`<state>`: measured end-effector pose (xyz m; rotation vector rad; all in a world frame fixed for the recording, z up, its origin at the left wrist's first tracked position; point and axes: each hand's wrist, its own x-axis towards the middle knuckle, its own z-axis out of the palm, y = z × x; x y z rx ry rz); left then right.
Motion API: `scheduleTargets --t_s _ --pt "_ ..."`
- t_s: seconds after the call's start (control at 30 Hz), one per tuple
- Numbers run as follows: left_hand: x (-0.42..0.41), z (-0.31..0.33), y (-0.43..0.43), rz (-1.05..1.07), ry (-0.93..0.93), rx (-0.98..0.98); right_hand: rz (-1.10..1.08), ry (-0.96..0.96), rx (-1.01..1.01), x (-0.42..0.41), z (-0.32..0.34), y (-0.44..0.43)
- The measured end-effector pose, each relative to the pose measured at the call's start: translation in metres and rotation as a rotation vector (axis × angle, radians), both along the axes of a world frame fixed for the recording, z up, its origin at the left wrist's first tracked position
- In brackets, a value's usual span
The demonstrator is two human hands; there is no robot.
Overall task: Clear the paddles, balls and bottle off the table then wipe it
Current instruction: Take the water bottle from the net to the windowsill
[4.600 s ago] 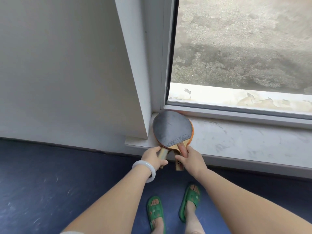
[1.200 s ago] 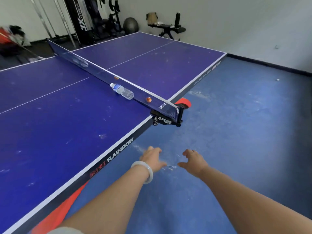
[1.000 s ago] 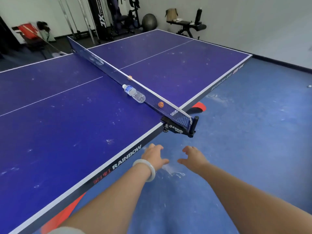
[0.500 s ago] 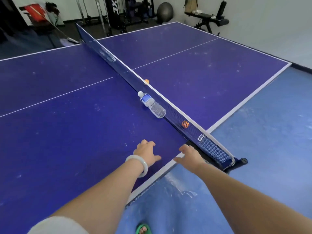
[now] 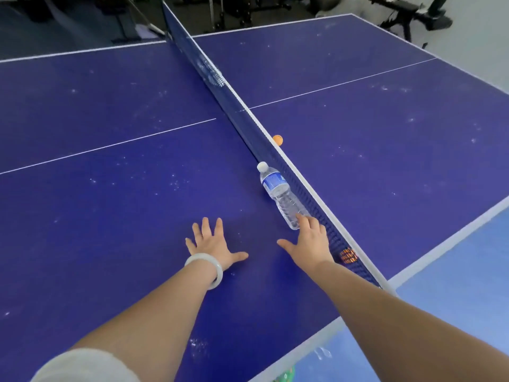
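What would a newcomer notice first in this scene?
A clear water bottle lies on its side against the net of a big blue table, with the right hand open, fingertips at its base. The left hand is spread over the table nearby, and an orange ball sits just beyond the net.

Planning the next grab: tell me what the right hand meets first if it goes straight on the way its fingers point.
The water bottle, lying on its side along the net. Fingertips of the right hand seem to reach its base, though contact is hard to confirm.
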<state>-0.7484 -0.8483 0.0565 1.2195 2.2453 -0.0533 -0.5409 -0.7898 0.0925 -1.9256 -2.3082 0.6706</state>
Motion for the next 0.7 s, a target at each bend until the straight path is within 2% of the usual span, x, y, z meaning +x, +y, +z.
scheduleTargets --t_s 0.07,0.23,0.43,0.57,0.7 --pt "-0.003 -0.014 0.01 0.074 -0.04 -0.062 0.05 0.013 0.017 -0.009 -0.005 0.025" --pt "0.01 -0.046 0.015 0.101 0.08 -0.097 0.13 0.002 0.025 -0.032 -0.024 0.073" --pt "0.01 -0.056 0.017 0.117 0.09 -0.101 -0.035 0.011 -0.077 -0.047 -0.042 0.105" --pt "0.009 -0.054 0.017 0.121 0.08 -0.115 -0.085 -0.124 0.005 -0.054 -0.047 0.115" --pt "0.01 -0.053 0.017 0.121 0.08 -0.137 -0.054 -0.104 0.076 -0.055 -0.05 0.112"
